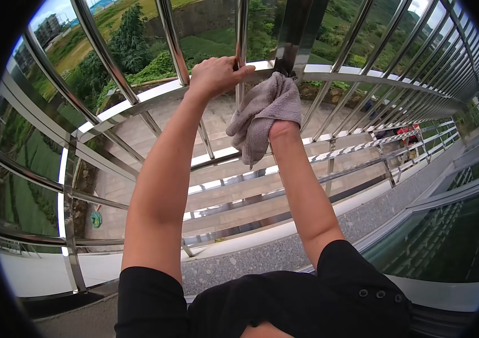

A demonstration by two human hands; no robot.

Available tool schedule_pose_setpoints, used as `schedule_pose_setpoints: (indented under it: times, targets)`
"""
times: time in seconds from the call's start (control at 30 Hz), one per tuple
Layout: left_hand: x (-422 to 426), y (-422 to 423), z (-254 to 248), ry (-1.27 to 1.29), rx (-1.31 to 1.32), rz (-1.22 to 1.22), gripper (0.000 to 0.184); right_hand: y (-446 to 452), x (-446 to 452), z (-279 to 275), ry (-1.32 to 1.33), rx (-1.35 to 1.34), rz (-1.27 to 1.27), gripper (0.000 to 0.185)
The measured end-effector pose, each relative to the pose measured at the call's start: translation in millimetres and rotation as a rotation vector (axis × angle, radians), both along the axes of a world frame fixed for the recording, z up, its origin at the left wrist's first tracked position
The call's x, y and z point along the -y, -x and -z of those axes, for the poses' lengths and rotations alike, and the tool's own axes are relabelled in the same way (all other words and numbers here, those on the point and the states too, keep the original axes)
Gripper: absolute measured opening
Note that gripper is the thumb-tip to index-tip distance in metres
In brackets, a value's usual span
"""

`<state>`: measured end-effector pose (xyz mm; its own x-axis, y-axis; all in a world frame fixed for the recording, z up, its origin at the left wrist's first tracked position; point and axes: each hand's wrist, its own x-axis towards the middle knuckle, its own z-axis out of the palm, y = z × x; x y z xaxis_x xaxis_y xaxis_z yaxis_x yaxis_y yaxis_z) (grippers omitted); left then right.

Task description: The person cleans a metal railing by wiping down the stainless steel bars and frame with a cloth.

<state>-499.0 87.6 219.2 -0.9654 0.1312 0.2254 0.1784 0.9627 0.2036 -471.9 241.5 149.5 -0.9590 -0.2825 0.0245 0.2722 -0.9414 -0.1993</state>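
Metal railing bars run across the view, with a flat crossbar [163,92] joining them. My left hand [217,76] rests at the crossbar, its fingers wrapped round a thin upright bar [241,34]. A grey-purple cloth [267,110] drapes over my right hand [284,128], of which only the wrist part shows. The cloth lies against the crossbar at the foot of a wide square post [297,39]. Its lower end hangs down in front of the lower rails. The fingers of my right hand are hidden by the cloth.
Below the bars lies a tiled ground [217,191], with a green coiled item [96,218] at the left and red things [408,133] at the right. A speckled stone ledge [239,262] runs near my body. A glass window [448,242] is at the right.
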Motion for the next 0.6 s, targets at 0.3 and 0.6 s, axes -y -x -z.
schedule_pose_setpoints:
  times: [0.3,0.6]
  targets:
    - [-4.4,-8.0,-1.3,0.026,-0.013,0.007,0.064,15.4,-23.5,-64.4,-0.056,-0.115,0.128,0.018]
    - [-6.0,-19.1,0.5,-0.003,-0.023,0.015,0.058,-65.8,-145.1,7.0,-0.353,-0.583,0.251,0.029]
